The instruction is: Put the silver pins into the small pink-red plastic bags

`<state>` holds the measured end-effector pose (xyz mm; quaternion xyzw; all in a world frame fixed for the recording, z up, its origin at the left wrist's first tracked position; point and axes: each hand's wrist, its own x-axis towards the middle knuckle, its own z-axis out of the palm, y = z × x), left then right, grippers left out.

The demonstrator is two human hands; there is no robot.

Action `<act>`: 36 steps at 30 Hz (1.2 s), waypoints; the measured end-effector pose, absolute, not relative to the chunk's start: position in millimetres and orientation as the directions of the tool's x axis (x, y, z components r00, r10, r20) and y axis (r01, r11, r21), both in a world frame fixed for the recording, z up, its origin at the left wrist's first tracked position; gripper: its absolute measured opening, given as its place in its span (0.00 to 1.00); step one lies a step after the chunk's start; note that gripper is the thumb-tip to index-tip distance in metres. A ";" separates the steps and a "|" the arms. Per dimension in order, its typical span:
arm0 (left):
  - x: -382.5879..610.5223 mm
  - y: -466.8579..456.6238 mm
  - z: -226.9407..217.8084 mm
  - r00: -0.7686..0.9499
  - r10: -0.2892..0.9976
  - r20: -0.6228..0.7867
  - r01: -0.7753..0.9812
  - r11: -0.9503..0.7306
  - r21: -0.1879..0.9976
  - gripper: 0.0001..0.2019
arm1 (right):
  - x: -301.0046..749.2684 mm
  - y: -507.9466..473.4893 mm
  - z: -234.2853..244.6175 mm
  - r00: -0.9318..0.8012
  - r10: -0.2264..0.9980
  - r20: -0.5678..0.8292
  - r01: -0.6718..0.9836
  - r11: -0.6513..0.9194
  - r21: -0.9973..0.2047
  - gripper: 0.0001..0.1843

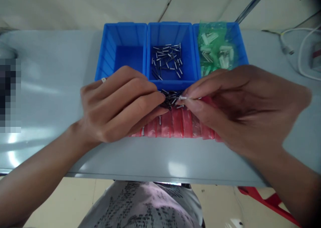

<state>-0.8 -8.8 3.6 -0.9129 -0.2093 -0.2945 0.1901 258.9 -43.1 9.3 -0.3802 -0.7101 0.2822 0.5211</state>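
My right hand [238, 107] pinches a small white plastic part [183, 97] between thumb and forefinger, just over a heap of small metal pins [171, 99]. My left hand [120, 104] curves in from the other side, its fingertips at the heap. Whether those fingers hold a pin is hidden. The heap rests on a red plastic strip [175, 122]. Behind my hands stand joined blue bins: the left bin [122, 44] shows a bare floor, the middle bin [170, 37] holds loose metal pins, and the right bin [240, 44] holds green bags of white parts.
The bins and strip sit on a grey table [45, 97] whose front edge runs just below my wrists. White cables [301, 50] lie at the far right. A pixelated blurred patch [10, 94] covers the left side. A red chair frame [268, 201] shows below the table.
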 end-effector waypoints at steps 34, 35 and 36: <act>-6.5 2.7 -0.2 0.626 0.198 0.754 0.530 -0.817 -0.226 0.11 | 260.6 -36.8 6.5 -0.045 0.920 0.389 0.174 0.390 -0.904 0.14; -6.1 2.2 0.1 0.622 0.214 0.753 0.550 -0.804 -0.225 0.11 | 261.2 -35.4 6.7 -0.048 0.916 0.399 0.139 0.401 -0.905 0.16; -5.9 2.0 0.3 0.621 0.237 0.747 0.569 -0.792 -0.222 0.11 | 262.2 -34.5 7.4 -0.059 0.906 0.418 0.113 0.422 -0.899 0.19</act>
